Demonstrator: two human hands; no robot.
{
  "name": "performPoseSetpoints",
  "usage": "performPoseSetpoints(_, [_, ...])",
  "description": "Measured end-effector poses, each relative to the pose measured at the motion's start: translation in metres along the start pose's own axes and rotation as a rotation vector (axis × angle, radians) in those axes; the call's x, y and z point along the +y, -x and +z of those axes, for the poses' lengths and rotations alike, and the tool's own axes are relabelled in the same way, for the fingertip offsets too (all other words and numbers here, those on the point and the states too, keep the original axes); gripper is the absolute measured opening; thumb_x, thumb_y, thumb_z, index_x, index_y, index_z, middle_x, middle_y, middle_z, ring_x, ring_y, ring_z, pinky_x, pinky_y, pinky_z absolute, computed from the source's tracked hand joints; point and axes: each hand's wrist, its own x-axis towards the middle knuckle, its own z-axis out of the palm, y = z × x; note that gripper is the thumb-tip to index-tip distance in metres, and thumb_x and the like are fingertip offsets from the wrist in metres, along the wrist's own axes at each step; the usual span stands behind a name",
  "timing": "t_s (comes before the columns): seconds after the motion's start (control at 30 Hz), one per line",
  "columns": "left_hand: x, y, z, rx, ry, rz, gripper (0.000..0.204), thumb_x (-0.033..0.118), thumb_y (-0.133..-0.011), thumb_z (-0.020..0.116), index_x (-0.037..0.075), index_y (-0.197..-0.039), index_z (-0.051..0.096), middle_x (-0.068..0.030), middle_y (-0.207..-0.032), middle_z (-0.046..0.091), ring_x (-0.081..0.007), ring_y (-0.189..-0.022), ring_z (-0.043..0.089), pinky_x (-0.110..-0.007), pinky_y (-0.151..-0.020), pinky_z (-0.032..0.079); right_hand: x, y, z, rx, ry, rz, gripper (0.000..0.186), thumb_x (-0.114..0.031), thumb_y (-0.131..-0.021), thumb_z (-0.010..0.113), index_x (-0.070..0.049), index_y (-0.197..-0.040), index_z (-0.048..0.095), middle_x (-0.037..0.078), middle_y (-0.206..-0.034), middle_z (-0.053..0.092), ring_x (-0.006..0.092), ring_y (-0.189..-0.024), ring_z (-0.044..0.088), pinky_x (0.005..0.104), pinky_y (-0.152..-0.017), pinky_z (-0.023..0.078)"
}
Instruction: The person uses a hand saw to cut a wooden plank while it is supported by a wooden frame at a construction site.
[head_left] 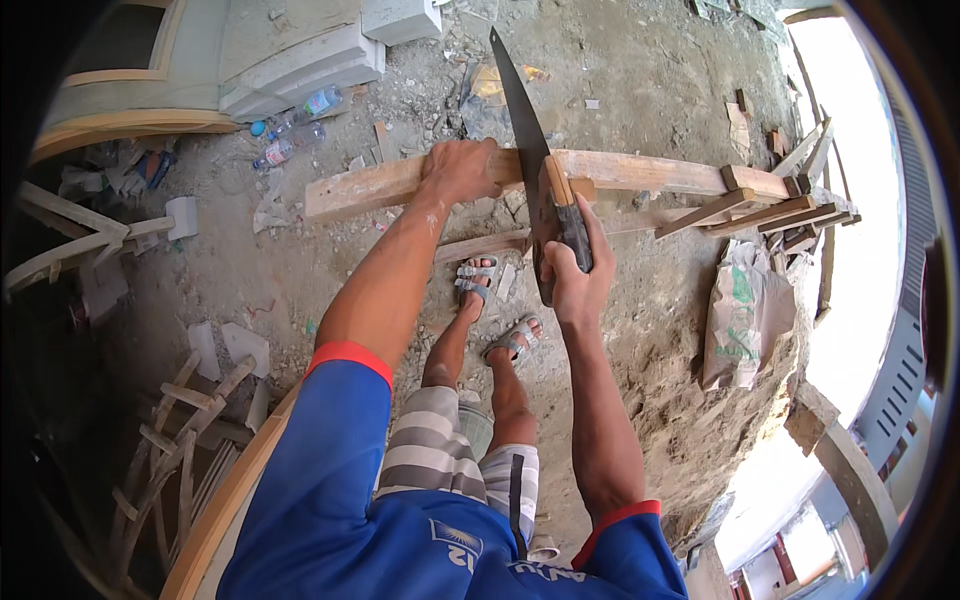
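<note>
A long wooden beam [640, 171] lies crosswise in front of me. My left hand [460, 170] is closed over it left of the saw, fingers wrapped on its far edge. My right hand [580, 268] grips the dark, tape-wrapped handle of a handsaw, whose long grey blade [522, 105] points away from me. The blade crosses the beam just right of my left hand; I cannot tell if its teeth touch the wood. A strip of light brown wood shows along the handle. Below the beam, a second thinner piece of wood [480, 245] lies partly hidden behind the saw.
Rough wooden pieces [765, 212] are stacked under the beam's right end. A paper sack [745, 318] lies at the right. Plastic bottles [275, 153] and pale blocks [300, 70] sit far left. Scrap-wood frames [185, 440] stand near left. My sandaled feet are on rubble-strewn ground.
</note>
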Motion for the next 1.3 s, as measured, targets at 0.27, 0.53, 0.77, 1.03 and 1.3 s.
performPoseSetpoints(0.27, [-0.003,0.018,0.008,-0.021,-0.05,-0.015,0.065,0.039,-0.065,0.084,0.006,-0.115,0.061,-0.0167,-0.107,0.07,-0.0353,-0.103,0.066,-0.047,-0.086,0.052,0.014,0.024,0.0,-0.077,-0.148,-0.165,0.074,-0.011,-0.083,0.068,0.001,-0.149,0.038,0.009,-0.104,0.064,0.0123,-0.091,0.06,0.028,-0.085,0.049])
performPoseSetpoints(0.53, [-0.001,0.014,0.011,-0.038,-0.026,0.018,0.067,0.041,-0.067,0.083,0.007,-0.119,0.06,-0.0165,-0.107,0.07,-0.0379,-0.102,0.066,-0.049,-0.086,0.051,-0.016,0.046,-0.02,-0.042,-0.043,0.237,0.058,-0.009,-0.078,0.065,0.001,-0.135,0.057,0.002,-0.082,0.06,0.0086,-0.066,0.054,0.0261,-0.062,0.047])
performPoseSetpoints(0.77, [-0.009,0.022,0.0,-0.056,-0.027,-0.019,0.064,0.041,-0.066,0.083,0.008,-0.117,0.061,-0.0178,-0.104,0.071,-0.0385,-0.101,0.067,-0.049,-0.086,0.051,-0.049,0.183,-0.079,0.05,0.07,0.152,0.056,-0.017,-0.068,0.061,0.011,-0.116,0.063,0.001,-0.055,0.055,0.0073,-0.046,0.05,0.0214,-0.047,0.041])
performPoseSetpoints(1.03, [0.003,0.006,0.002,-0.037,0.009,0.037,0.059,0.041,-0.066,0.082,0.007,-0.11,0.062,-0.0177,-0.099,0.071,-0.0395,-0.095,0.068,-0.05,-0.081,0.052,-0.014,-0.03,0.005,0.002,-0.005,0.009,0.007,-0.008,-0.076,0.059,-0.002,-0.074,0.056,0.002,-0.053,0.053,0.0106,-0.044,0.049,0.0275,-0.043,0.037])
performPoseSetpoints(1.3, [-0.008,0.021,0.008,-0.065,-0.014,-0.024,0.062,0.04,-0.064,0.084,0.008,-0.112,0.061,-0.017,-0.102,0.071,-0.0397,-0.098,0.067,-0.05,-0.084,0.051,-0.024,0.169,-0.074,0.018,0.135,0.082,0.058,-0.017,-0.067,0.06,0.005,-0.121,0.064,0.003,-0.072,0.059,0.0103,-0.065,0.057,0.0258,-0.062,0.046])
